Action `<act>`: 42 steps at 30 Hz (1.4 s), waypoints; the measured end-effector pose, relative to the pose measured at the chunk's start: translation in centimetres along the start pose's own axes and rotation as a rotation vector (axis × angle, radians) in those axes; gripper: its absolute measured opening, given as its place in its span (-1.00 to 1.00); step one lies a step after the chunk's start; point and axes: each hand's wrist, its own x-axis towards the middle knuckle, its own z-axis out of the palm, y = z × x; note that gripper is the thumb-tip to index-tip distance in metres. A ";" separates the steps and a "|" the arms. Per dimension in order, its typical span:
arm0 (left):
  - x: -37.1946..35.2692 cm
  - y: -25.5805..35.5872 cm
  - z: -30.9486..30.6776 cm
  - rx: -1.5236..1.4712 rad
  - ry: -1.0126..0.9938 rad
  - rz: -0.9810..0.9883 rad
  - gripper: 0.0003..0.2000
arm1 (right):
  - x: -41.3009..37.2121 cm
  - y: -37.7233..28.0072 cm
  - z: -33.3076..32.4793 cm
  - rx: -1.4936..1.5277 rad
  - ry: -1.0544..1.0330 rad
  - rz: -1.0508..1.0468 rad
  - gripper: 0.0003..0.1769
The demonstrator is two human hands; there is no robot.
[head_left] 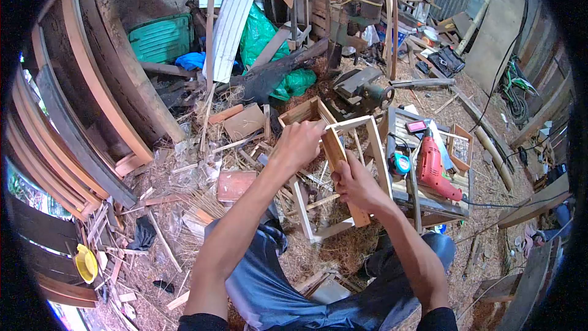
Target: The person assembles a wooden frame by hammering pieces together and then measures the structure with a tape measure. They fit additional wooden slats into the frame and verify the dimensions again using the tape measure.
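Note:
My left hand point(300, 142) grips the top of a brown wooden board point(340, 165) that stands inside a pale wooden frame point(375, 147). My right hand point(355, 185) holds the same board lower down, close to the frame's bottom rail. The frame is tilted upright in front of my knees. A second small wooden box point(304, 112) lies just behind my left hand.
A red power drill point(433, 170) and a blue tape measure point(401, 163) lie on a low wooden bench point(429, 205) to the right. Wood scraps and shavings cover the ground. Curved planks point(92, 104) lean at the left, a machine point(361, 86) stands behind, a yellow cup point(86, 262) far left.

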 end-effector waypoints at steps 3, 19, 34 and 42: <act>0.2 0.1 0.4 0.019 0.011 0.005 -0.76 | -0.6 2.1 1.0 -0.940 0.458 -0.592 -0.75; -0.3 -1.4 -0.6 -0.305 -0.110 0.091 -0.78 | -1.3 -0.8 1.4 -0.449 0.211 -0.093 -0.54; -0.8 -1.6 -0.5 -0.262 -0.125 0.171 -0.59 | -1.2 -0.9 -0.2 -0.664 0.277 -0.460 -0.31; -0.7 -1.8 -0.7 -0.265 -0.158 0.166 -0.55 | -0.7 -0.8 -0.9 -0.737 0.249 -0.437 -0.32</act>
